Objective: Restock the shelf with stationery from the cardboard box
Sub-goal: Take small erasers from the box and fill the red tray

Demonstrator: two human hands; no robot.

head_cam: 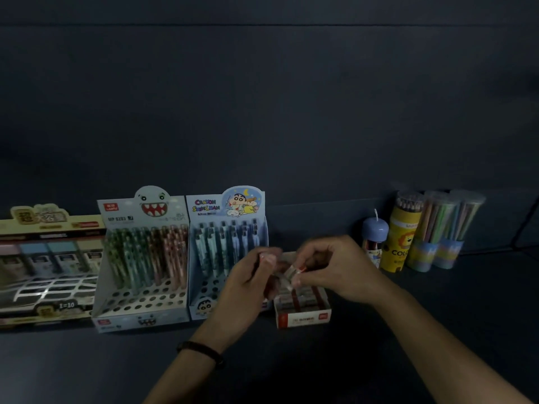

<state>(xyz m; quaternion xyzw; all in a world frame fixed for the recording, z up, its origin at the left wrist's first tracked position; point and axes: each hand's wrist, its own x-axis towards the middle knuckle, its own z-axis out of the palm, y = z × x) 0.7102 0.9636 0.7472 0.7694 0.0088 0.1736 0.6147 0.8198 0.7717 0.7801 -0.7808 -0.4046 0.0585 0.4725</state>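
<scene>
On the dark shelf (437, 301) stands a small red and white display box (303, 316) holding several small packs. Just above it, my right hand (335, 266) pinches a small clear-wrapped pack with a red stripe (293, 272). My left hand (248, 275) is beside it with curled fingers, gripping something small and dark; I cannot tell what it is. A dark band sits on my left wrist. No cardboard carton is in view.
Left of the hands stand pen display boxes: a cartoon one (227, 252), a monster-face one (143, 263) and a wide beige one (43, 269). At the back right stand a yellow pencil tube (401, 240), clear pencil tubes (443, 231) and a small blue-capped container (374, 237).
</scene>
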